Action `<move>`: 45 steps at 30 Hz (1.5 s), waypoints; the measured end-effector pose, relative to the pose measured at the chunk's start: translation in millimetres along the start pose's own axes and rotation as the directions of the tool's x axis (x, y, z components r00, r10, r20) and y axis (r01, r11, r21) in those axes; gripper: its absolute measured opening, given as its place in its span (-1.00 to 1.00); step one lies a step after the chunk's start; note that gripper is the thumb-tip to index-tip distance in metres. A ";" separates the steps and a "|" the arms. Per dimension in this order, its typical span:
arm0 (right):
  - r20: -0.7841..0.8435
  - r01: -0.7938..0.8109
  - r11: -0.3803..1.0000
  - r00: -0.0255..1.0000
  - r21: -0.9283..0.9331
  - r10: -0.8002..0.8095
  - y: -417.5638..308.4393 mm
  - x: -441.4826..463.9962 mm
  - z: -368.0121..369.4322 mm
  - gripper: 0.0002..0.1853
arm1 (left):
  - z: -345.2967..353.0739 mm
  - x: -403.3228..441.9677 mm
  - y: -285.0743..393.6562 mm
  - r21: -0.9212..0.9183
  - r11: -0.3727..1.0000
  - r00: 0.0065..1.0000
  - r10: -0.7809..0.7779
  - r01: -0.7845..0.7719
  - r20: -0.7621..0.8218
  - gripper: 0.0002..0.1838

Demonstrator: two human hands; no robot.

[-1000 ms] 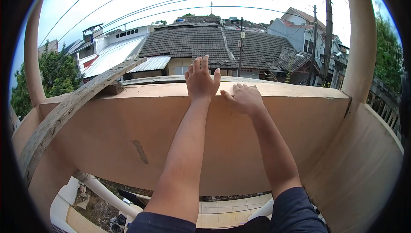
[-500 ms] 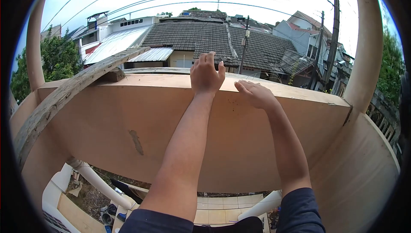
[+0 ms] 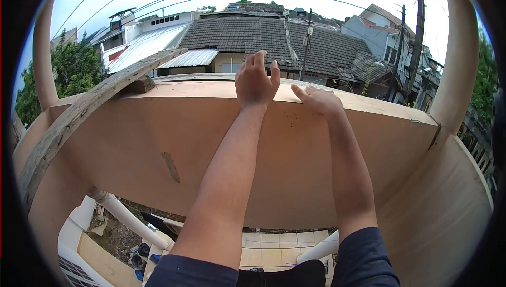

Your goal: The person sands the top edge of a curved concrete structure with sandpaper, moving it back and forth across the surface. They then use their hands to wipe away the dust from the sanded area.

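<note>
A long, peach-painted wall (image 3: 211, 165) crosses in front of me, topped by a pale ledge (image 3: 382, 108). Over that ledge my left hand (image 3: 257, 82) is held up with its back toward me; the thumb stands apart and the fingers bend forward, holding nothing I can see. To its right, my right hand (image 3: 321, 100) lies low at the ledge's near edge, thumb spread from the fingers, apparently resting on the top. Part of its fingers is hidden behind the hand. Both arms reach forward out of dark blue sleeves.
A weathered wooden plank (image 3: 100, 99) slants over the ledge at left, with a wood block (image 3: 139, 85) beneath it. Round pillars (image 3: 459, 49) stand at both sides. Far below lie a tiled floor (image 3: 263, 255) and white pipes (image 3: 126, 216). Tiled roofs (image 3: 232, 36) and overhead wires lie beyond.
My right hand has moved slightly up and right, onto the ledge, its thumb now more apart. The left hand keeps nearly the same pose. The view has tilted down a little.
</note>
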State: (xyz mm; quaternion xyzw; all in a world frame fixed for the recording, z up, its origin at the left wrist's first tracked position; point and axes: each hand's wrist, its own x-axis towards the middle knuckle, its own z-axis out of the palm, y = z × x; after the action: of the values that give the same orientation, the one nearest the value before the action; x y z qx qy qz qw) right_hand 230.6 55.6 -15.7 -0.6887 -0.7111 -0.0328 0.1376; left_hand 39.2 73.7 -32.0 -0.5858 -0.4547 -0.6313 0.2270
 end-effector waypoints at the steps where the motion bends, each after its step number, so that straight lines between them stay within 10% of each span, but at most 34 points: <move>1: 0.014 0.007 1.000 1.000 -0.013 -0.006 -4.8 -3.9 1.7 0.06 | -1.7 -0.2 -1.1 0.004 1.000 1.000 -0.020 0.020 0.002 -0.57; 11: -0.073 0.298 0.954 0.953 0.025 -0.296 23.6 -3.1 8.9 -0.19 | -4.8 15.1 4.0 0.296 0.948 0.800 -0.265 0.116 0.538 -0.21; 15: -0.033 0.354 0.934 0.935 0.055 -0.352 23.5 -18.7 -7.6 -0.19 | -10.1 13.3 10.3 0.332 0.937 0.818 -0.272 0.105 0.507 -0.24; 18: 0.156 0.062 0.941 0.980 0.334 -0.121 5.5 -3.8 -12.7 -0.20 | -20.2 13.4 18.9 0.319 0.929 0.747 -0.345 0.186 0.568 -0.35; 20: 0.053 0.020 0.998 0.998 0.051 -0.023 -7.4 7.2 -0.8 -0.11 | -19.6 16.1 19.3 0.331 0.918 0.715 -0.382 0.219 0.585 -0.39; 27: -0.037 -0.206 0.979 0.978 -0.013 0.205 -19.1 21.0 11.5 -0.18 | -8.3 14.2 11.3 0.417 0.902 0.753 -0.352 0.114 0.555 -0.38; 33: -0.032 0.354 0.935 0.935 0.030 -0.353 4.9 18.1 6.4 -0.38 | -4.0 15.2 11.9 0.426 0.883 0.753 -0.414 0.196 0.512 -0.47; 38: 0.090 0.004 1.000 0.996 0.022 -0.006 -18.7 -0.6 -6.0 -0.35 | -12.2 16.1 15.7 0.412 0.891 0.717 -0.414 0.193 0.561 -0.37; 45: 0.082 0.068 0.993 0.994 0.095 -0.076 -2.7 32.0 11.8 -0.23 | -15.1 18.6 16.8 0.383 0.894 0.693 -0.428 0.231 0.580 -0.42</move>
State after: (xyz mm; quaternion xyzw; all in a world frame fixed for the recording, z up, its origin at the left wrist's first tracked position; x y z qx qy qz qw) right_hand 225.7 89.3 -19.0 -0.6562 -0.7416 0.0245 0.1374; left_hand 41.0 57.5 -7.8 -0.6373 -0.6878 -0.3472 0.0168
